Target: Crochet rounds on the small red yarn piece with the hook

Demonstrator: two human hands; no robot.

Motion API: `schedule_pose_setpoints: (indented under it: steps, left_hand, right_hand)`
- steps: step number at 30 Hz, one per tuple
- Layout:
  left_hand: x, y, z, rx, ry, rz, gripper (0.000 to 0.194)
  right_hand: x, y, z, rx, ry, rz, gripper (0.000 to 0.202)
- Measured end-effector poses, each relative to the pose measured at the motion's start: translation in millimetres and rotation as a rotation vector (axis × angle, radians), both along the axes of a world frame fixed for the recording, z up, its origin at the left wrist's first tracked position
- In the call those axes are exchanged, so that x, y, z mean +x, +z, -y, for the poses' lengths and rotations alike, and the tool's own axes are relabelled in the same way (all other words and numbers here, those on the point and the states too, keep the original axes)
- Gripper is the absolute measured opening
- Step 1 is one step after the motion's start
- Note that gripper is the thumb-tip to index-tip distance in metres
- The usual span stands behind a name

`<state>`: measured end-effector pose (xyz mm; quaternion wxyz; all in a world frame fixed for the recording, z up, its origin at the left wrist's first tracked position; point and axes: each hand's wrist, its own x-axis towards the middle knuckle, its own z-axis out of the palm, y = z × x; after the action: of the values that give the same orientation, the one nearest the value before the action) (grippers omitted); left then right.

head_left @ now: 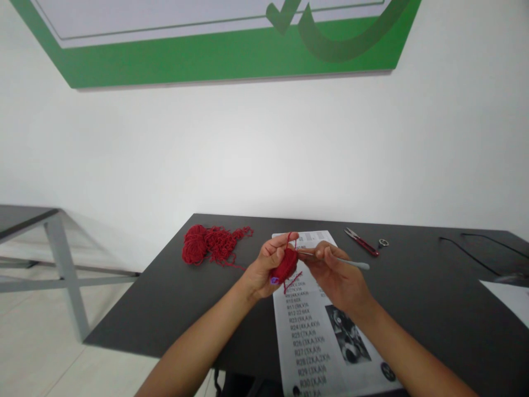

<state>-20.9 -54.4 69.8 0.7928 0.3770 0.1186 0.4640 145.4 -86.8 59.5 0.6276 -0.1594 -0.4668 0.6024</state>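
In the head view, my left hand (261, 271) grips the small red yarn piece (288, 264) above the printed sheet (303, 336), yarn raised at a fingertip, probably to keep it taut. The piece's long axis slants from lower left to upper right, a purple marker (275, 280) at its lower end. My right hand (341, 280) pinches the hook (356, 264) pen-like, likely for fine control; it lies nearly level, working end pointing left at the piece.
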Motion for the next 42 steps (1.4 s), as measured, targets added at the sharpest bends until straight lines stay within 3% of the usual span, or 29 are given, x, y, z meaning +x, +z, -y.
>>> schedule_pose_setpoints:
  steps: [2,5,8,10,16,22,28,34,38,42]
  left_hand:
    - [0.9,-2.9,-1.4,0.051,0.027,-0.051,0.054]
    - [1.7,-3.6,-3.7,0.222,0.180,-0.226,0.057]
    - [1.6,-1.4,-3.9,0.391,0.369,-0.433,0.058]
    - [1.8,-0.2,-2.7,0.448,0.422,-0.513,0.056]
    - [5.1,-1.1,0.2,0.384,0.368,-0.501,0.066]
    - [6.9,-4.0,-2.0,0.304,0.301,-0.447,0.067]
    - [6.0,-6.5,-4.1,0.265,0.293,-0.429,0.066]
    - [4.3,-5.6,-5.8,0.275,0.297,-0.448,0.063]
    - [3.2,-6.9,-6.3,0.386,0.353,-0.536,0.058]
    - [0.5,-10.1,-7.6,0.684,0.523,-0.724,0.048]
  right_hand:
    - [-2.4,-1.2,-2.2,-0.092,0.042,-0.094,0.018]
    - [-4.5,-3.6,-4.2,-0.208,0.020,-0.156,0.018]
    - [-5.5,-6.0,-4.2,-0.204,-0.126,-0.118,0.020]
    - [-5.1,-7.7,-3.6,-0.168,-0.233,-0.026,0.021]
    - [-1.3,-8.0,-3.1,-0.108,-0.468,0.204,0.025]
    - [1.6,-0.1,1.2,0.061,-0.686,0.465,0.034]
    - [3.3,4.2,4.3,0.203,-0.766,0.523,0.028]
    - [5.5,5.8,5.4,0.337,-0.746,0.600,0.021]
    - [7.1,2.9,5.0,0.388,-0.747,0.631,0.015]
    - [10.4,-0.8,4.1,0.541,-0.750,0.742,0.011]
